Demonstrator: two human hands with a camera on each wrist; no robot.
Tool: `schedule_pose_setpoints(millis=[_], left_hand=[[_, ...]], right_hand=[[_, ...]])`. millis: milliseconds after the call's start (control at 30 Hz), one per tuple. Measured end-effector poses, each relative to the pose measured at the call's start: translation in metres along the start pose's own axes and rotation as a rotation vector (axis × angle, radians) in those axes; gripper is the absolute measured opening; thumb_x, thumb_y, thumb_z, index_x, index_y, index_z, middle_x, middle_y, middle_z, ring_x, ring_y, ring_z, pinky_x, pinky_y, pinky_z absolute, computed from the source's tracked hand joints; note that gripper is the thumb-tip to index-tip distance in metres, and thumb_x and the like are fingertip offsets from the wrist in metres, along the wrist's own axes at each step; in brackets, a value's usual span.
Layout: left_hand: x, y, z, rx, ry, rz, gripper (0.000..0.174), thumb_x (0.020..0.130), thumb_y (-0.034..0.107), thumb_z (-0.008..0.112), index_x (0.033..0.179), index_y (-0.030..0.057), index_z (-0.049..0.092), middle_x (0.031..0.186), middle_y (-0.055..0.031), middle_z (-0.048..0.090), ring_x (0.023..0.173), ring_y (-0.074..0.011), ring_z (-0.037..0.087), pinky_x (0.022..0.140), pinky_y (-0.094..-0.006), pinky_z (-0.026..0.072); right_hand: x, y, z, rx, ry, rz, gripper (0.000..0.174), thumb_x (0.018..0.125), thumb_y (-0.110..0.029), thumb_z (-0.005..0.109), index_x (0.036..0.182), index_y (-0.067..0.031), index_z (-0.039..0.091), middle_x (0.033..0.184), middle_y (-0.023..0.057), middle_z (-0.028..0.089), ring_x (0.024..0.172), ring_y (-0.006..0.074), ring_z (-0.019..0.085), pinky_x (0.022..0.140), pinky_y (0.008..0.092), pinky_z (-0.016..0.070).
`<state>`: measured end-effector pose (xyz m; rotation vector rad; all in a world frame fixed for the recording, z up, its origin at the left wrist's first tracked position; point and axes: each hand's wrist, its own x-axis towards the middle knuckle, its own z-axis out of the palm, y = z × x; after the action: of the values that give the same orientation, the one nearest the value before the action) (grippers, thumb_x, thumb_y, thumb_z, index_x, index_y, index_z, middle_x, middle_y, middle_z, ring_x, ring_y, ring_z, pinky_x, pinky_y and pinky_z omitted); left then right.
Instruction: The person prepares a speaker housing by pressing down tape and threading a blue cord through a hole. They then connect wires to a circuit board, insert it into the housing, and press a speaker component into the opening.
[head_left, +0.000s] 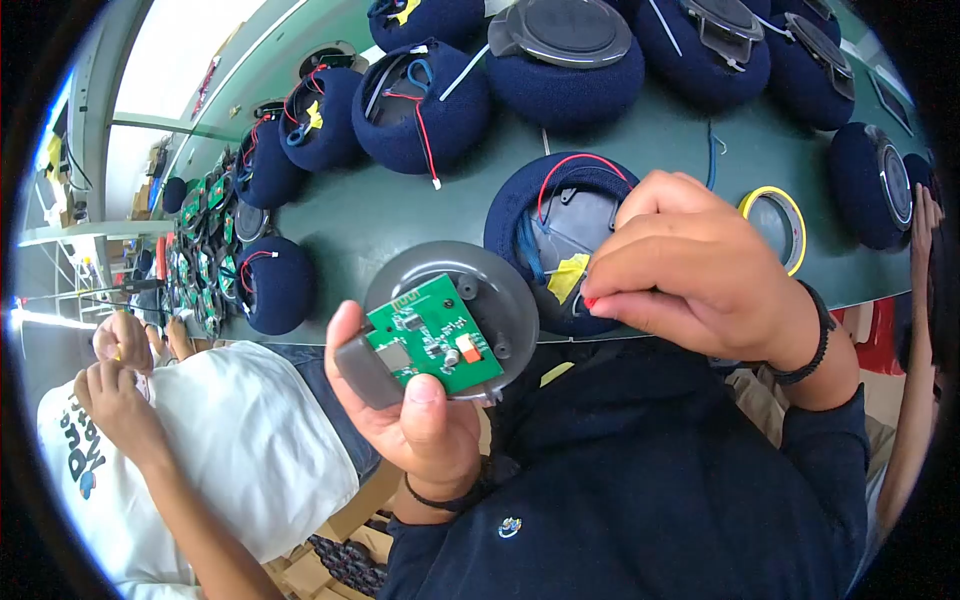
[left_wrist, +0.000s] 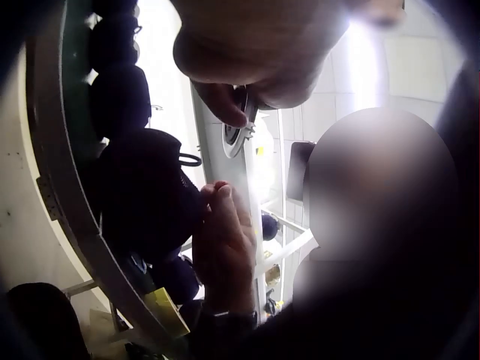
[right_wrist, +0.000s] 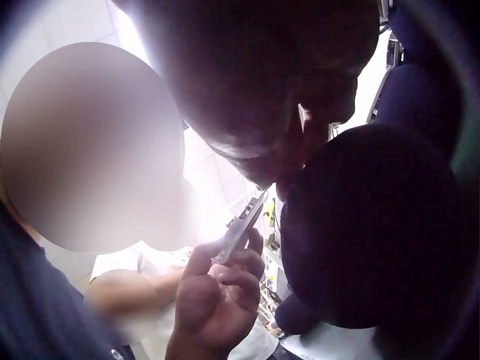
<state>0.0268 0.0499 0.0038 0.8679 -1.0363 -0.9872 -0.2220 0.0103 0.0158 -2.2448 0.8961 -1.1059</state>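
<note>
My left hand (head_left: 430, 435) holds a dark grey round plastic cover (head_left: 515, 300) from below, its thumb at the edge of the green circuit board (head_left: 430, 335) on the cover. In the right wrist view that cover (right_wrist: 244, 229) is seen edge-on in the left hand (right_wrist: 217, 300). Close over an open navy fabric-covered round shell (head_left: 503, 215), my right hand (head_left: 700, 265) pinches a red wire, a bit of red showing at its fingertips. The wire (head_left: 570, 160) arcs out of the shell and passes behind that hand. Yellow tape (head_left: 568, 275) sits inside the shell, partly hidden.
Several more navy shells (head_left: 420, 120) line the back of the green table (head_left: 400, 215). A yellow-edged tape roll (head_left: 790, 215) lies on the right. Circuit boards (head_left: 205, 255) are heaped at the left, near another person in a white shirt (head_left: 230, 450). Another person's arm (head_left: 912, 370) reaches in at the right.
</note>
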Motion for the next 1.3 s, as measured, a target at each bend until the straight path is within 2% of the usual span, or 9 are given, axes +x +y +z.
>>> schedule_pose_setpoints(millis=[200, 267, 300, 433, 633, 733, 1133, 1233, 1300], left_hand=[[-0.008, 0.002, 0.008, 0.117, -0.045, -0.023, 0.075, 0.088, 0.013, 0.066, 0.152, -0.0023, 0.031, 0.13, -0.0219, 0.059, 0.115, -0.0314, 0.065, 0.099, -0.0454, 0.0558], [-0.008, 0.005, 0.009, 0.047, -0.207, -0.1, 0.075, 0.088, 0.002, 0.068, 0.152, -0.0001, 0.027, 0.131, -0.0213, 0.058, 0.11, -0.0256, 0.065, 0.094, -0.037, 0.055], [-0.009, 0.003, 0.011, 0.146, -0.189, -0.068, 0.075, 0.089, -0.005, 0.066, 0.152, 0.0001, 0.027, 0.132, -0.0217, 0.056, 0.108, -0.0249, 0.065, 0.09, -0.0353, 0.0558], [-0.006, -0.004, 0.023, 0.149, -0.223, 0.044, 0.076, 0.089, -0.002, 0.069, 0.153, 0.0003, 0.027, 0.132, -0.0218, 0.056, 0.106, -0.0242, 0.065, 0.088, -0.0344, 0.0562], [-0.006, -0.006, 0.02, 0.272, -0.249, 0.036, 0.076, 0.09, 0.0, 0.071, 0.152, -0.003, 0.027, 0.132, -0.023, 0.057, 0.107, -0.0244, 0.065, 0.091, -0.0346, 0.0556], [-0.003, -0.008, 0.02, 0.282, -0.247, 0.13, 0.077, 0.09, 0.0, 0.071, 0.153, -0.0057, 0.028, 0.132, -0.0235, 0.057, 0.111, -0.0254, 0.065, 0.094, -0.0359, 0.0545], [0.01, 0.006, 0.024, 0.451, -0.301, -0.039, 0.073, 0.09, 0.0, 0.071, 0.152, -0.0107, 0.033, 0.135, -0.0206, 0.058, 0.119, -0.0254, 0.061, 0.104, -0.0366, 0.0476], [0.012, -0.001, 0.025, 0.397, -0.323, 0.064, 0.075, 0.09, -0.002, 0.069, 0.154, -0.0085, 0.031, 0.132, -0.0183, 0.059, 0.11, -0.0229, 0.064, 0.092, -0.0332, 0.0543], [0.009, -0.001, 0.032, 0.168, -0.224, -0.069, 0.076, 0.09, -0.004, 0.068, 0.155, -0.0054, 0.029, 0.127, -0.0169, 0.06, 0.098, -0.0193, 0.067, 0.074, -0.0275, 0.0573]], right_hand=[[-0.002, -0.001, 0.008, 0.03, 0.037, 0.025, 0.019, 0.079, -0.009, 0.084, 0.096, -0.0088, 0.075, 0.095, 0.0026, 0.071, 0.087, 0.0238, 0.062, 0.08, 0.0366, 0.0474], [-0.002, -0.003, 0.012, 0.036, 0.077, 0.032, 0.018, 0.078, -0.009, 0.084, 0.094, -0.009, 0.075, 0.095, 0.0025, 0.07, 0.088, 0.0235, 0.061, 0.081, 0.0364, 0.0471], [-0.003, -0.004, 0.013, 0.039, 0.12, 0.042, 0.017, 0.078, -0.009, 0.084, 0.093, -0.0093, 0.076, 0.096, 0.0024, 0.068, 0.089, 0.0233, 0.061, 0.082, 0.0361, 0.0468], [-0.005, -0.005, 0.015, 0.052, 0.194, 0.089, 0.018, 0.077, -0.01, 0.086, 0.092, -0.0096, 0.077, 0.097, 0.0023, 0.066, 0.091, 0.0227, 0.06, 0.083, 0.0353, 0.0461], [-0.002, 0.001, 0.012, 0.119, 0.178, 0.08, 0.018, 0.076, -0.01, 0.086, 0.091, -0.0095, 0.077, 0.097, 0.0022, 0.068, 0.089, 0.0212, 0.061, 0.082, 0.0341, 0.0457], [-0.003, 0.002, 0.012, 0.12, 0.156, 0.082, 0.016, 0.076, -0.012, 0.086, 0.089, -0.0097, 0.077, 0.093, 0.0012, 0.069, 0.086, 0.0204, 0.061, 0.08, 0.0338, 0.0453], [-0.004, 0.004, 0.012, -0.025, 0.127, 0.066, 0.013, 0.079, -0.02, 0.084, 0.088, -0.0139, 0.076, 0.089, -0.0033, 0.069, 0.085, 0.0202, 0.061, 0.077, 0.0346, 0.0409], [-0.005, 0.002, 0.012, -0.046, 0.144, 0.059, 0.013, 0.079, -0.019, 0.084, 0.089, -0.0139, 0.076, 0.089, -0.0032, 0.069, 0.087, 0.0206, 0.061, 0.077, 0.0349, 0.0413], [-0.007, 0.001, 0.012, -0.033, 0.142, 0.064, 0.015, 0.079, -0.016, 0.083, 0.092, -0.0124, 0.076, 0.089, -0.0017, 0.069, 0.087, 0.0209, 0.061, 0.079, 0.0356, 0.0419]])
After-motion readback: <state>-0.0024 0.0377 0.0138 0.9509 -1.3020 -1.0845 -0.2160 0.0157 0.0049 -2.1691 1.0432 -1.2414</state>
